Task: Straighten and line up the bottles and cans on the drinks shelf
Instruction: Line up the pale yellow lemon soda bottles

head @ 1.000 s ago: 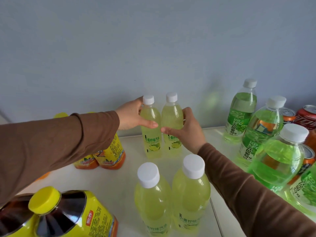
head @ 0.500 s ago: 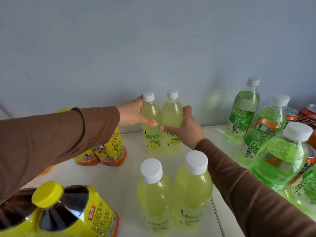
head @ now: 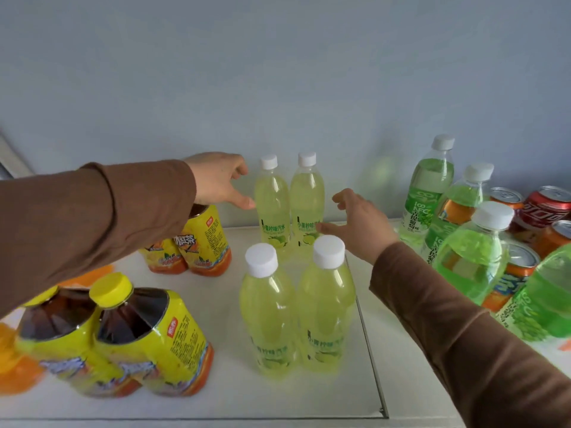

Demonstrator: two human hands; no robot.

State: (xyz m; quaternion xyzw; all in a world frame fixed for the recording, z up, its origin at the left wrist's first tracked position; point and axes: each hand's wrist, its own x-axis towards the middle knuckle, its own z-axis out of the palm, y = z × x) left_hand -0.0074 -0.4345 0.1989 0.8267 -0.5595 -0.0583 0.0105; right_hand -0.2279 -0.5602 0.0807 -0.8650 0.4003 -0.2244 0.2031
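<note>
Left hand [head: 221, 180] spread wide, holding nothing, thumb nearly touching 1 lemon soda bottle [head: 272, 208]. Right hand [head: 355, 222] open too, thumb beside its twin [head: 307, 205]. Pair upright between both hands, likely set squarely behind 2 nearer bottles [head: 296, 307].

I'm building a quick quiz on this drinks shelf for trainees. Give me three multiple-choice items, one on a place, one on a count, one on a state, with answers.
1. Where do the dark tea bottles with yellow caps stand?
A. front left
B. back right
C. middle

2. How many pale lemon bottles with white caps are there?
A. two
B. four
C. six

3. What is the left hand doing?
A. gripping a bottle
B. open beside a bottle
C. holding a can

Answers:
1 A, they stand nearest the camera at the left.
2 B, a back pair and a front pair.
3 B, its fingers are spread beside the back pair, holding nothing; the right hand is likewise open.
</note>
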